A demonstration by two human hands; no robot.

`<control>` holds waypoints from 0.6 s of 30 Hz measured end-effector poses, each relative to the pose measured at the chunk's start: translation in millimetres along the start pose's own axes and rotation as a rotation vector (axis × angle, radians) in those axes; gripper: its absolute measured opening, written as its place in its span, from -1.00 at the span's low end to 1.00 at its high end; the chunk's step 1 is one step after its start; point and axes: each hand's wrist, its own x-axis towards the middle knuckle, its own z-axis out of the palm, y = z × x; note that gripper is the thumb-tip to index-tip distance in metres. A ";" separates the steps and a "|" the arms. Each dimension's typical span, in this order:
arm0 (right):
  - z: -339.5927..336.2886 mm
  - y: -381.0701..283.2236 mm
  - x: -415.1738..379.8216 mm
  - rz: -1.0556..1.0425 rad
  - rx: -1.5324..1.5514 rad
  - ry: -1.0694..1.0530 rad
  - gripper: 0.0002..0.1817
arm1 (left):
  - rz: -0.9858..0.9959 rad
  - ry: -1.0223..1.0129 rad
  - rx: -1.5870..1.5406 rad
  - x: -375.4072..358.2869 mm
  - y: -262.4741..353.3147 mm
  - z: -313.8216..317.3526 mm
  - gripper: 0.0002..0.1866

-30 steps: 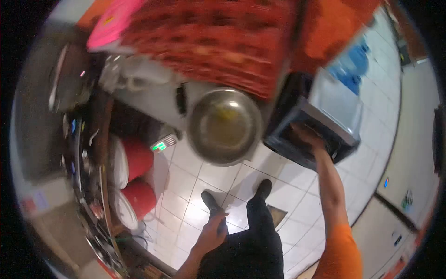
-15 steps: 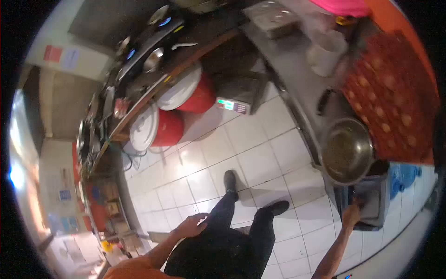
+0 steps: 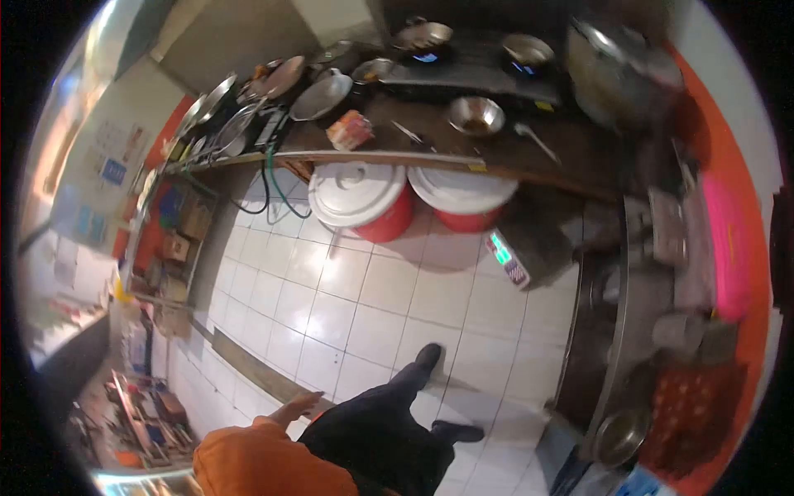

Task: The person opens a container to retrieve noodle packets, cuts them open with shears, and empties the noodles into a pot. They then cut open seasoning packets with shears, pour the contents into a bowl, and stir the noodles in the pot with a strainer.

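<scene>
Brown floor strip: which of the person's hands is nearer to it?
Left, as far as the view shows. The left hand appears beside the near end of the floor strip. The right hand is out of view, so its place cannot be told.

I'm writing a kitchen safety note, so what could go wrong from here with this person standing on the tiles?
The digital scale sits on the floor tiles, so a shoe might catch on it. The green hose hanging below the counter edge could also snag someone. The pan over a blue flame may scorch if left unwatched.
</scene>
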 end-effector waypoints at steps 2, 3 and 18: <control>-11.2 -97.9 19.1 -0.076 0.082 -0.059 -0.58 | -0.115 0.027 -0.249 -4.5 8.8 -19.8 -0.22; -16.0 -148.4 27.1 -0.115 0.128 -0.100 -0.58 | -0.171 0.025 -0.420 -6.2 21.8 -35.4 -0.18; -48.5 -480.5 152.4 -0.276 0.266 -0.701 -0.60 | 0.651 0.077 -0.243 -93.5 303.6 -40.9 -0.10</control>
